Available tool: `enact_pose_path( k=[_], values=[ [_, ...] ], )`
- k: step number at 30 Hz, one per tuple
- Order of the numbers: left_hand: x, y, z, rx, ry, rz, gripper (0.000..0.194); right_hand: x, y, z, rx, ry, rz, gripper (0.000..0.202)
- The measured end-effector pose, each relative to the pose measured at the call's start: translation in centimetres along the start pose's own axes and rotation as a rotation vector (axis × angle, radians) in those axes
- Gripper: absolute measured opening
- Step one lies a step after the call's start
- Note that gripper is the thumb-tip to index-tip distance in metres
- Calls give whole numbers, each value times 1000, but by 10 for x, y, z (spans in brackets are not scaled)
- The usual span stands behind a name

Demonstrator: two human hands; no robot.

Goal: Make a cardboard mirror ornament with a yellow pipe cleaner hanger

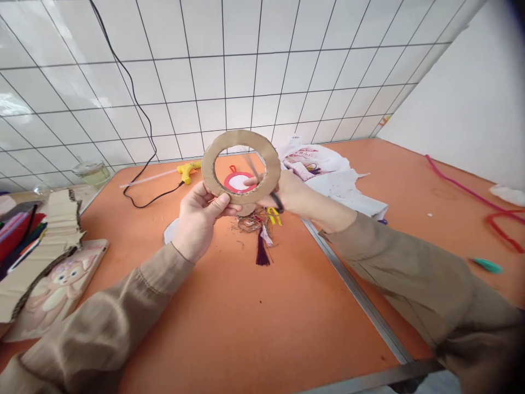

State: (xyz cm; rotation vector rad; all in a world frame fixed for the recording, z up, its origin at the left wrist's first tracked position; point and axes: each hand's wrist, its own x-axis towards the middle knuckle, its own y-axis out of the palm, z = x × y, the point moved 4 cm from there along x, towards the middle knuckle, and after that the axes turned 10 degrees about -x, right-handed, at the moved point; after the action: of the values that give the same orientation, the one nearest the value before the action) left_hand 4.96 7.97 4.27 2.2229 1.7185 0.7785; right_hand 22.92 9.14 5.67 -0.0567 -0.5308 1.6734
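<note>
A flat cardboard ring (210, 171) is held up over the table, its inner edge ragged. My left hand (200, 216) is closed on its lower left rim, thumb in front. Behind the right side of the ring is my right hand (297, 194), wrapped round scissors (278, 203) with a black handle. Their blurred blade shows through the ring's opening, and the rest is hidden. Also seen through the opening is a red-rimmed white disc (240, 182) with a red loop. Below the ring lie a dark purple tassel (262, 251), yellow pieces (274, 216) and tangled scraps (248, 223).
A yellow glue gun (189, 171) with a black cord lies at the back left. Torn cardboard (61, 224) and a bear picture board (61, 293) are at left. White crumpled plastic (348, 183) lies right of my hands. A metal strip (356, 290) crosses the orange table (246, 339).
</note>
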Motion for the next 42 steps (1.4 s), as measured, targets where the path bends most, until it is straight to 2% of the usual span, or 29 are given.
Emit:
enact_pose_path(
  k=[3, 5, 7, 11, 14, 18, 21, 24, 27, 31, 37, 42],
  values=[
    [-1, -2, -1, -5, 11, -35, 24, 3, -2, 1, 377, 82, -3, 20],
    [-1, -2, -1, 0, 12, -44, 21, 3, -5, 9, 578, 26, -61, 23],
    [-2, -1, -1, 5, 15, -52, 20, 0, -4, 17, 628, -33, -77, 28],
    [-3, 0, 0, 2, -11, -34, 23, -4, -3, 24, 460, -56, -213, 23],
    [-2, 0, 3, -24, -103, 92, 30, -4, -5, 21, 408, -8, -279, 24],
    [0, -2, 5, 6, -208, 311, 37, -1, -8, 16, 376, 4, -244, 16],
    [3, -6, 3, 69, -218, 375, 31, 0, -10, 18, 333, -51, -185, 8],
    [3, -6, -1, 152, -198, 427, 25, 0, -11, 19, 300, -59, -157, 8],
    [3, -2, -5, 200, -124, 439, 20, -3, -9, 23, 255, -70, -119, 10],
    [1, 2, -8, 237, -49, 430, 24, -6, -7, 28, 173, -98, -68, 11],
    [0, -2, -7, 285, 27, 451, 24, -7, -9, 31, 117, -118, -58, 7],
    [-2, -5, -5, 345, 66, 485, 26, -10, -11, 36, 128, -145, -85, 12]
  ],
)
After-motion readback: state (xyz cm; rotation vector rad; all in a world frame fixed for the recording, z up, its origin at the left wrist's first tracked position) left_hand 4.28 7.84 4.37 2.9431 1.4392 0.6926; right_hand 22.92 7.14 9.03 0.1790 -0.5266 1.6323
